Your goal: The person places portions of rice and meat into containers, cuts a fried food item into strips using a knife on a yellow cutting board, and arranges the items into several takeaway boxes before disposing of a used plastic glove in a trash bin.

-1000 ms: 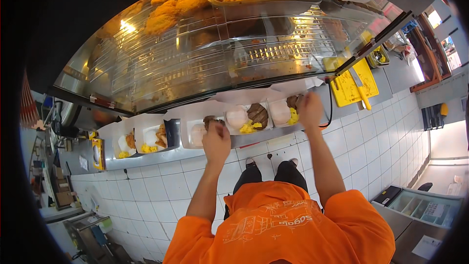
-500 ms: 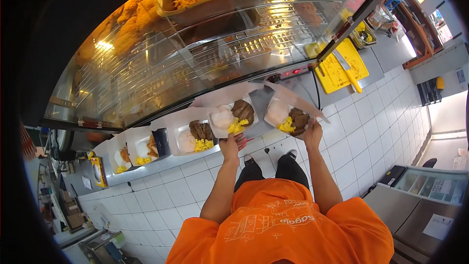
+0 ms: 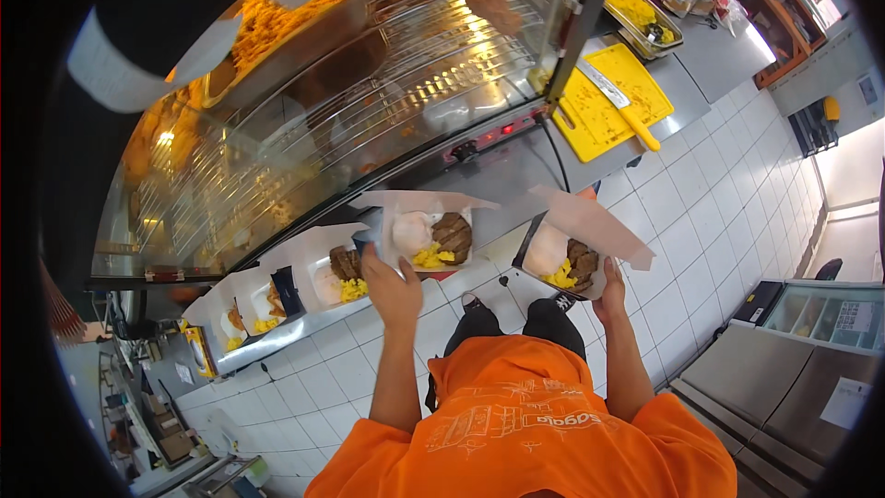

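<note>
My left hand [image 3: 391, 288] grips the near edge of an open white food box [image 3: 417, 219] filled with rice, dark meat and yellow pieces. It is held just off the steel ledge [image 3: 297, 330] in front of the glass display warmer [image 3: 304, 143]. My right hand [image 3: 609, 293] holds a second open white box [image 3: 590, 226] from below, with similar food in it and its lid flap raised. That box hangs over the tiled floor, apart from the ledge. My orange shirt [image 3: 525, 424] fills the lower edge.
Three more open filled boxes [image 3: 313, 254] stand in a row on the ledge to the left. The warmer holds trays of fried food [image 3: 277, 28]. On the counter to the right lie a yellow cutting board [image 3: 590, 115] with a knife [image 3: 625, 106] and a tray of yellow food [image 3: 641, 14]. Steel cabinets [image 3: 774, 387] stand at the lower right.
Both hands have taken a box each off the ledge and drawn them nearer to me. The right box has moved out to the right, away from the row.
</note>
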A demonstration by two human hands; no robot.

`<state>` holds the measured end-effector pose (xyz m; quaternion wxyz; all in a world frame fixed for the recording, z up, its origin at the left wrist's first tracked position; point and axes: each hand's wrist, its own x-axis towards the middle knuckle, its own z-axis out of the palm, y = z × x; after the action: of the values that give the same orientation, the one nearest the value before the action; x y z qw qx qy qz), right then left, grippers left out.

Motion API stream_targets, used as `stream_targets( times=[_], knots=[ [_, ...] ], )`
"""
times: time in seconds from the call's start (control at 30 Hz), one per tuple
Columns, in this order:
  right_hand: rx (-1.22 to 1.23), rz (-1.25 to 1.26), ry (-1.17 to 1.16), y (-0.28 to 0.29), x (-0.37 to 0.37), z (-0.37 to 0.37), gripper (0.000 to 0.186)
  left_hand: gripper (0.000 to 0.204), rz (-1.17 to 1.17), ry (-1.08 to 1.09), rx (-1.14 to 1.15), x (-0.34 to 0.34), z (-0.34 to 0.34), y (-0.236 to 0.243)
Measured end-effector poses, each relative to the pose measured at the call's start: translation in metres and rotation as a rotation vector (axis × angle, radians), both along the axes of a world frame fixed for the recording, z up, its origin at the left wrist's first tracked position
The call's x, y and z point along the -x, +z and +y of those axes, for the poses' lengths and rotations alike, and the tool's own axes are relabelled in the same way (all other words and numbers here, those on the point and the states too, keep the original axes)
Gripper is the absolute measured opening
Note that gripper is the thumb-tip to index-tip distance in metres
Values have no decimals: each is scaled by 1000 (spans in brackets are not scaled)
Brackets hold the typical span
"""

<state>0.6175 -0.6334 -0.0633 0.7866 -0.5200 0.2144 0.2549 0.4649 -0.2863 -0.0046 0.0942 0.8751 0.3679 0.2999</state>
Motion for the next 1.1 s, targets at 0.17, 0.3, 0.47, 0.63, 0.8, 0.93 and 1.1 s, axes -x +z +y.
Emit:
stream_targets(
  times=[0.17, 0.3, 0.47, 0.63, 0.8, 0.93, 1.1],
  knots=[
    [-60, -13, -21, 14, -26, -53, 52, 44, 499, 61, 310, -36, 51, -19],
    [-9, 26, -69, 11, -51, -106, 55, 57, 350, 110, 235, -13, 81, -71],
    [8, 57, -198, 25, -96, -187, 58, 47, 260, 251, 171, -19, 51, -63],
    [20, 48, -263, 19, -169, -261, 55, 41, 146, 313, 50, -37, 10, -37],
    [61, -59, -222, 31, -262, -300, 51, 33, 101, 86, 281, -102, -64, 45],
    [128, -51, -216, 18, -323, -329, 50, 26, 158, -30, 303, -198, -120, 44],
    [160, -75, -200, 23, -411, -373, 48, 28, 54, -209, 649, -411, -243, 53]
  ],
)
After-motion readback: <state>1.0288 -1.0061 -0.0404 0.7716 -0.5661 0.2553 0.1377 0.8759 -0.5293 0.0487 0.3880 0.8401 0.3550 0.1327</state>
